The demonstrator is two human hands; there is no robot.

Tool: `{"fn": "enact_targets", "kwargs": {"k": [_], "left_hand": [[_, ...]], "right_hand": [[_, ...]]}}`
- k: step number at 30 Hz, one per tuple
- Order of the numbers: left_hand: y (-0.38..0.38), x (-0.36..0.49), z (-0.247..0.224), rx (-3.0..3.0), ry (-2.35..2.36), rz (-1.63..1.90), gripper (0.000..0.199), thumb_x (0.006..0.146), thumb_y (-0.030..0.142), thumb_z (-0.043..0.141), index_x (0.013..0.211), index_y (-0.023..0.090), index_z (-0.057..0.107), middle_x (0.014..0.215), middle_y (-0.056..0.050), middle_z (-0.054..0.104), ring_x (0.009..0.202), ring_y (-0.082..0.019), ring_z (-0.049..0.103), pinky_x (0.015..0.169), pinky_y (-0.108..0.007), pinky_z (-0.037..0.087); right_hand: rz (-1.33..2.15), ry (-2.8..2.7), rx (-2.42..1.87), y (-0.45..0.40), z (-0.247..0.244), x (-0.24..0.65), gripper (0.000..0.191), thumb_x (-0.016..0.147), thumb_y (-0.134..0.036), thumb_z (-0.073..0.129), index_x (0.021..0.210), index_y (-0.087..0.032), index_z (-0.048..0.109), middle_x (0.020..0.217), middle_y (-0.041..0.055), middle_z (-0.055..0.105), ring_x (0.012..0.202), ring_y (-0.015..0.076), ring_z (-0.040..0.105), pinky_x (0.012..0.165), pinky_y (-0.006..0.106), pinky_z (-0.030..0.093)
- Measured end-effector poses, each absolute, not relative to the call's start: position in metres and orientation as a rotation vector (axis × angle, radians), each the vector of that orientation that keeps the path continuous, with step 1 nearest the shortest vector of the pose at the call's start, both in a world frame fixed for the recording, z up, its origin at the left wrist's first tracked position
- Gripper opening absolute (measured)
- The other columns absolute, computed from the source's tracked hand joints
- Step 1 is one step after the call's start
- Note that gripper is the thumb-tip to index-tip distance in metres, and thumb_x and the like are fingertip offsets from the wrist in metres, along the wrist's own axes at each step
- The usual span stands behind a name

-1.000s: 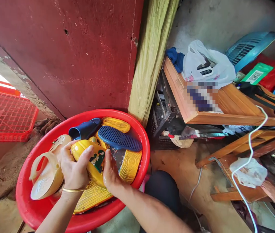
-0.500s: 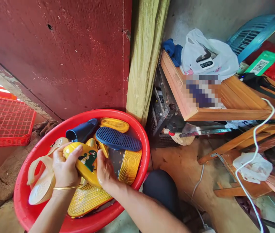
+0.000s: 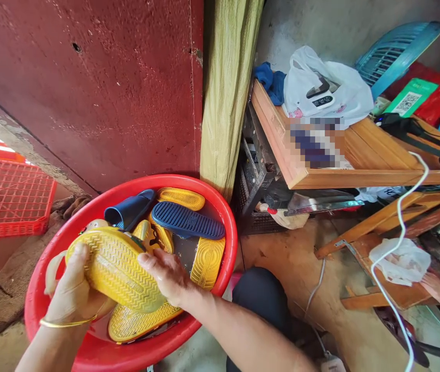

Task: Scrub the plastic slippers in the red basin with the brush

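Left hand (image 3: 70,297) and right hand (image 3: 167,276), fingers (image 3: 153,263) gripping a yellow slipper (image 3: 115,271) above a red basin (image 3: 232,248), navy slipper (image 3: 186,219) inside, wooden post (image 3: 223,93) and red wall (image 3: 88,93) behind, red crate (image 3: 6,201) beside

I am gripping a yellow plastic slipper (image 3: 115,268) with my left hand (image 3: 73,294) and right hand (image 3: 167,274), its finely ribbed sole looking rough and wet. A red plastic basin (image 3: 188,182) is gleaming, smooth and glossy, a red-painted wall (image 3: 88,93) is showing a matt, pitted surface, a varnished wooden shelf (image 3: 375,178) is shining softly, and a thin white plastic bag (image 3: 330,85) is sitting crumpled
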State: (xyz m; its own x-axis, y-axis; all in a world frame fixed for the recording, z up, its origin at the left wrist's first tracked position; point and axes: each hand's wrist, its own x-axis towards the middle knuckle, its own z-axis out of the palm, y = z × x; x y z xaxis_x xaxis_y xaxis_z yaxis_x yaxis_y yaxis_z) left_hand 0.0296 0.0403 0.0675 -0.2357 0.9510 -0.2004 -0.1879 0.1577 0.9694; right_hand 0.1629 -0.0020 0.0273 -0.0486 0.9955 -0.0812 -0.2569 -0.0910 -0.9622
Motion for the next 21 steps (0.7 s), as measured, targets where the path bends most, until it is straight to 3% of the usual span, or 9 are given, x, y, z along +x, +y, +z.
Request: {"fn": "enact_targets", "kwargs": {"k": [3, 5, 7, 9, 12, 16, 18, 21], "left_hand": [[0.041, 0.027, 0.062, 0.583, 1.265, 1.298, 0.038, 0.070, 0.057, 0.073, 0.090, 0.025, 0.072, 0.077, -0.005, 0.076, 0.097, -0.036, 0.070, 0.081, -0.051, 0.061], [0.043, 0.027, 0.057, 0.511, 1.285, 1.348, 0.031, 0.072, 0.048, 0.075, 0.092, 0.025, 0.070, 0.074, -0.001, 0.075, 0.088, -0.031, 0.071, 0.077, -0.048, 0.063], [0.045, 0.030, 0.052, 0.445, 1.321, 1.368, 0.028, 0.076, 0.045, 0.074, 0.094, 0.025, 0.069, 0.070, 0.001, 0.072, 0.080, -0.027, 0.072, 0.075, -0.044, 0.063], [0.047, 0.035, 0.049, 0.371, 1.347, 1.387, 0.029, 0.079, 0.048, 0.072, 0.095, 0.024, 0.068, 0.070, 0.002, 0.071, 0.072, -0.023, 0.070, 0.073, -0.041, 0.063], [0.050, 0.044, 0.048, 0.361, 1.438, 1.481, 0.029, 0.082, 0.050, 0.070, 0.095, 0.024, 0.067, 0.077, 0.004, 0.070, 0.066, -0.016, 0.066, 0.071, -0.036, 0.062], [0.058, 0.046, 0.054, 0.392, 1.606, 1.588, 0.020, 0.079, 0.037, 0.075, 0.084, 0.020, 0.065, 0.074, 0.005, 0.064, 0.063, -0.012, 0.061, 0.073, -0.032, 0.059], [0.061, 0.044, 0.057, 0.367, 1.575, 1.552, 0.020, 0.079, 0.036, 0.075, 0.085, 0.021, 0.065, 0.075, 0.005, 0.065, 0.067, -0.013, 0.062, 0.078, -0.034, 0.060], [0.056, 0.042, 0.057, 0.450, 1.354, 1.424, 0.032, 0.083, 0.050, 0.070, 0.097, 0.021, 0.067, 0.088, -0.002, 0.073, 0.084, -0.020, 0.069, 0.087, -0.040, 0.060]], "right_hand": [[1.482, -0.945, -0.952, -0.007, 0.023, 0.153, 0.043, 0.087, -0.063, 0.056, 0.105, -0.026, 0.070, 0.097, 0.0031, 0.070, 0.100, 0.0284, 0.063, 0.095, 0.046, 0.050], [1.469, -0.926, -1.072, -0.009, 0.016, 0.149, 0.044, 0.088, -0.066, 0.051, 0.082, -0.025, 0.067, 0.075, 0.0022, 0.063, 0.087, 0.0282, 0.063, 0.086, 0.046, 0.052], [1.410, -0.951, -1.241, -0.009, 0.009, 0.147, 0.050, 0.091, -0.066, 0.044, 0.060, -0.027, 0.052, 0.057, -0.0001, 0.046, 0.071, 0.0261, 0.057, 0.077, 0.045, 0.051], [1.327, -0.986, -1.361, -0.007, 0.003, 0.148, 0.053, 0.092, -0.064, 0.043, 0.053, -0.028, 0.041, 0.052, -0.0008, 0.037, 0.062, 0.0238, 0.051, 0.070, 0.042, 0.048], [1.195, -1.047, -1.425, -0.004, -0.002, 0.151, 0.051, 0.092, -0.061, 0.044, 0.053, -0.029, 0.039, 0.055, 0.0005, 0.041, 0.060, 0.0223, 0.048, 0.068, 0.040, 0.046], [1.110, -1.084, -1.435, -0.001, -0.007, 0.153, 0.047, 0.094, -0.062, 0.043, 0.059, -0.029, 0.041, 0.059, 0.0009, 0.045, 0.060, 0.0221, 0.049, 0.067, 0.040, 0.046], [1.135, -1.045, -1.436, 0.003, -0.007, 0.153, 0.047, 0.092, -0.063, 0.046, 0.061, -0.028, 0.044, 0.060, 0.0007, 0.046, 0.062, 0.0221, 0.050, 0.068, 0.039, 0.047], [1.258, -0.963, -1.349, 0.012, -0.001, 0.159, 0.052, 0.091, -0.069, 0.045, 0.064, -0.026, 0.054, 0.063, 0.0013, 0.052, 0.070, 0.0231, 0.056, 0.071, 0.038, 0.050]]}}
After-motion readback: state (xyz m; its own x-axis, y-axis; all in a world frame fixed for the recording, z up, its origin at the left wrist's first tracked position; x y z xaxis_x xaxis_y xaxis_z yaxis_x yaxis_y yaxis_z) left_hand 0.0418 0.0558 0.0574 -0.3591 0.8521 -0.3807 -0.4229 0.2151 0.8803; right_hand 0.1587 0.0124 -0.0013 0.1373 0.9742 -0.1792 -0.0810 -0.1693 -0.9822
